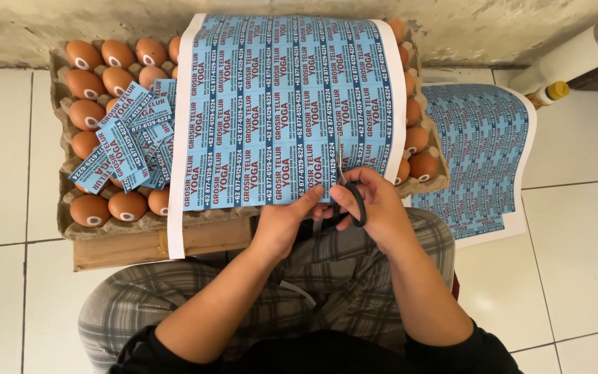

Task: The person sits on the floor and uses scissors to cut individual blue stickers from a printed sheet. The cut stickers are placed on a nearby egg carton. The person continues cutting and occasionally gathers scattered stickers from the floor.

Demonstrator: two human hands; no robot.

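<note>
Under label sheet point(278, 104), egg tray point(70, 221)

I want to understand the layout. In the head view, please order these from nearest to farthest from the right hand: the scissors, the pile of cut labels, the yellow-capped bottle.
1. Scissors: held in the right hand itself.
2. Yellow-capped bottle: upper right, on the floor.
3. Pile of cut labels: far left, on the eggs.

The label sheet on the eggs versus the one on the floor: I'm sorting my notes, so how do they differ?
The sheet on the egg tray lies flat, held by the left hand while the right hand works scissors into its edge. The floor sheet lies untouched, rotated. Both carry rows of blue labels.
</note>
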